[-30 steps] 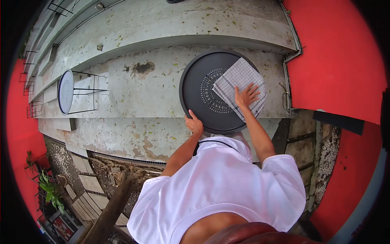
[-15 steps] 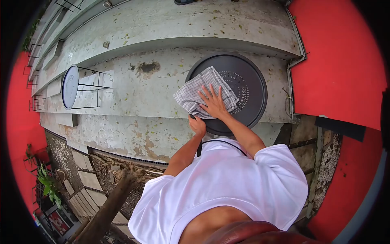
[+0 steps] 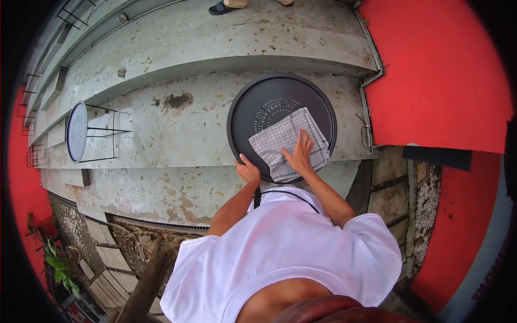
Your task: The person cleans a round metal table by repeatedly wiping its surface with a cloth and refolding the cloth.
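A round dark table top (image 3: 245,113) with a raised rim and a ring of small perforations stands right in front of me. On its near right part lies a folded checked cloth (image 3: 274,137), grey and white. My right hand (image 3: 301,153) presses on the cloth, fingers spread and bent a little. At the near left edge, my left hand (image 3: 248,170) grips the rim, its thumb on top and its other fingers partly hidden.
Another round table (image 3: 78,132) on thin black legs stands at the left. Concrete steps (image 3: 204,129) run across. At the top are a person's sandalled feet (image 3: 221,8). A red wall (image 3: 441,70) rises at the right; a wooden post (image 3: 148,280) is at lower left.
My right hand and the cloth went from the table top's right side to its left, then back to the near right. My left hand stays at the rim. More of the person's feet shows.
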Motion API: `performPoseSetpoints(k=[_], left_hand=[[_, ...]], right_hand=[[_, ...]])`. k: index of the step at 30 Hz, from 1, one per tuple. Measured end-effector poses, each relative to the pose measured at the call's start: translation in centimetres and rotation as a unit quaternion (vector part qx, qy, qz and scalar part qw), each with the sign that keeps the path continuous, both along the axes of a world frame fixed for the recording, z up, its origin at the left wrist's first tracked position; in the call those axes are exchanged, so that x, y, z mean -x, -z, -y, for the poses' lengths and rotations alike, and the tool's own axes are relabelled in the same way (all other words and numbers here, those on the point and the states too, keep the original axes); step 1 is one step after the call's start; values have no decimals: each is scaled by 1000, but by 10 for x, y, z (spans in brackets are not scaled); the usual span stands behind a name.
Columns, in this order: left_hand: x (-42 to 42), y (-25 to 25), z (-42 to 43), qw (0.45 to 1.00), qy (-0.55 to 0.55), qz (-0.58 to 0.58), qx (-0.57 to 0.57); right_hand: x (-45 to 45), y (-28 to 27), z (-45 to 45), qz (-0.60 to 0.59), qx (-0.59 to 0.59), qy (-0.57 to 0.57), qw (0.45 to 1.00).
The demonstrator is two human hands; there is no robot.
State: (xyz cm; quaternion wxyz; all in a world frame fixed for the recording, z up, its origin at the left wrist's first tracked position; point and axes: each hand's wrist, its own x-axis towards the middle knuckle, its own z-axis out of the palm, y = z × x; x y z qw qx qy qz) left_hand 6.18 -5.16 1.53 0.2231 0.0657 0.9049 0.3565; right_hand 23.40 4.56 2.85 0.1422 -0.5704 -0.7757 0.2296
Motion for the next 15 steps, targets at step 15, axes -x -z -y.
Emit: performPoseSetpoints(k=[15], left_hand=[[11,-11,-1,999,-2,15,-44]], right_hand=[[110,9,-179,210,27,48,976]])
